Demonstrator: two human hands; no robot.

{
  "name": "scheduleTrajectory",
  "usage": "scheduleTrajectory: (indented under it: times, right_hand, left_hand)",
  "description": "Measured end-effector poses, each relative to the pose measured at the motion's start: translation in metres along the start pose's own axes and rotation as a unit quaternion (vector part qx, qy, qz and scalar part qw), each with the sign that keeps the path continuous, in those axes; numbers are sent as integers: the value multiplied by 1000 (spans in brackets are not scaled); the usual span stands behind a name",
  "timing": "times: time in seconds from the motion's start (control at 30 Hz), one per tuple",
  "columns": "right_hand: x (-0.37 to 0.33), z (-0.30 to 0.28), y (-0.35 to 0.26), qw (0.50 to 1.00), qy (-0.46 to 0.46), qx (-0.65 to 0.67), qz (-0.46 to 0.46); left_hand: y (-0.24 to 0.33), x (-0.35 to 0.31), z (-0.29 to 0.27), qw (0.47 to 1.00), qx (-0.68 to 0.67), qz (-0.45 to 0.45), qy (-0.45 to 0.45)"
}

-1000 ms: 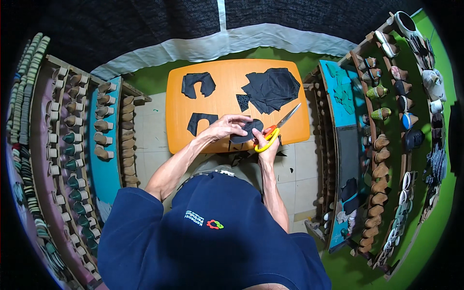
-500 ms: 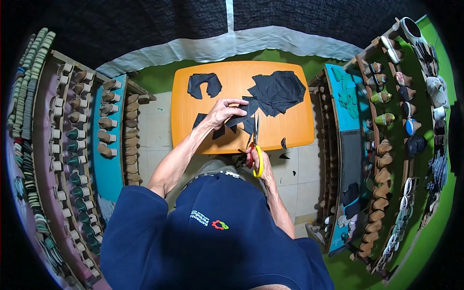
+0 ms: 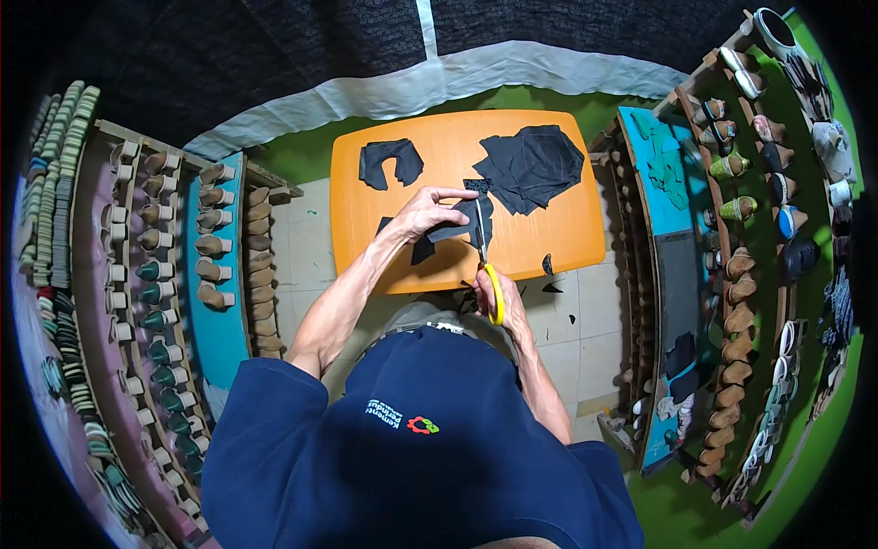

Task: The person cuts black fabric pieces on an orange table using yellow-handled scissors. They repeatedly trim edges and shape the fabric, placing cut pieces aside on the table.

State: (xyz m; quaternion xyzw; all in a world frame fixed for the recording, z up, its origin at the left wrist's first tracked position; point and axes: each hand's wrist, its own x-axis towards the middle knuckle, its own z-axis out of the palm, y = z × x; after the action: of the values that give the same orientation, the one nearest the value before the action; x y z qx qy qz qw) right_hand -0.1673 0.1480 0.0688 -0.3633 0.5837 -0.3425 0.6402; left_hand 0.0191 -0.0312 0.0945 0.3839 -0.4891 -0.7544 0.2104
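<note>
A: Logging left to right. The left hand (image 3: 422, 212) is pinching a dark fabric piece (image 3: 457, 224), fingers closed on its left edge, holding it just above the orange tabletop (image 3: 549, 242).

B: And the right hand (image 3: 498, 297)?

A: It is gripping yellow-handled scissors (image 3: 485, 265), fingers wrapped through the loops. The blades are pointing away from the body and entering the piece from its near side; how far they are opened I cannot tell.

B: Notes on doing the cut well?

A: My judgement: the fabric is looking limp, so keeping it taut between the pinch and the blades should be giving a cleaner line, and turning the piece rather than the scissors should be helping on curves. The left fingertips are sitting close to the blades, which is the risk.

B: Edges and room?

A: The work is happening over the near half of the tabletop, near its front edge. A cut shape (image 3: 389, 163) is lying at the far left, a heap of dark fabric (image 3: 530, 165) at the far right, both apart from the hands. Racks of shoe lasts (image 3: 215, 247) are flanking on the left and more racks (image 3: 732, 265) on the right, so side room is looking narrow.
</note>
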Motion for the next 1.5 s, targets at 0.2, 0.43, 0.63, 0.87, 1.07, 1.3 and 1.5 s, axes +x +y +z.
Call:
scheduleTrajectory:
  times: [0.2, 0.43, 0.63, 0.87, 1.07, 1.3, 1.5]
  right_hand:
    - [2, 1, -5, 1000, 1, 3, 1]
    - [2, 2, -11, 1000, 8, 28, 0]
    - [5, 2, -4, 998, 18, 55, 16]
    - [6, 5, -2, 996, 39, 79, 24]
    - [5, 10, -2, 994, 56, 93, 6]
    - [5, 9, -6, 995, 48, 87, 10]
    - [12, 9, -8, 996, 40, 76, 1]
  left_hand:
    - [4, -1, 1, 1000, -1, -3, 9]
    - [9, -2, 2, 1000, 1, -2, 14]
    - [2, -2, 0, 1000, -10, 13, 23]
    - [-6, -2, 3, 998, -40, 28, 41]
    - [-7, -5, 13, 995, -67, 52, 60]
    - [-13, -10, 20, 989, -106, 46, 94]
    - [-13, -15, 24, 993, -78, 45, 70]
